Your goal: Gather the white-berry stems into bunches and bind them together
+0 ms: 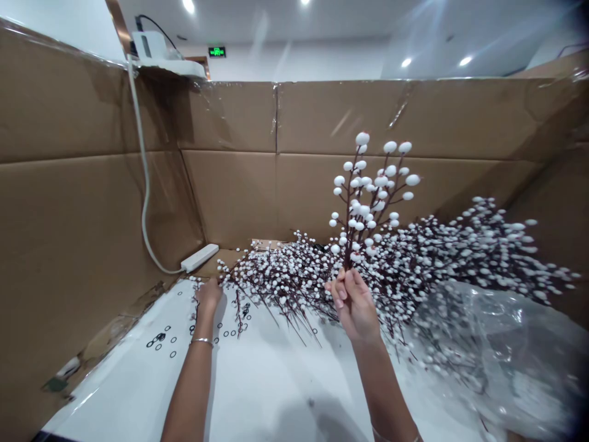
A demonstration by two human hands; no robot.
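Upright in my right hand [356,304] is a bunch of white-berry stems [363,209], its dark lower ends pinched between thumb and fingers. My left hand [209,294] reaches to the far left part of the table, at the left end of the berry pile [294,273]. A small berry stem [193,301] shows beside that hand; the fingertips are hidden, so its grip cannot be made out. Small black rings [159,337] lie scattered on the white tabletop [276,393], to the left of and around my left forearm.
Cardboard walls [230,196] enclose the table at the back and sides. A white power strip [200,258] with a cable lies in the back left corner. Clear plastic wrapping [515,344] covers part of the stems on the right. A white device [154,46] sits on the top left edge.
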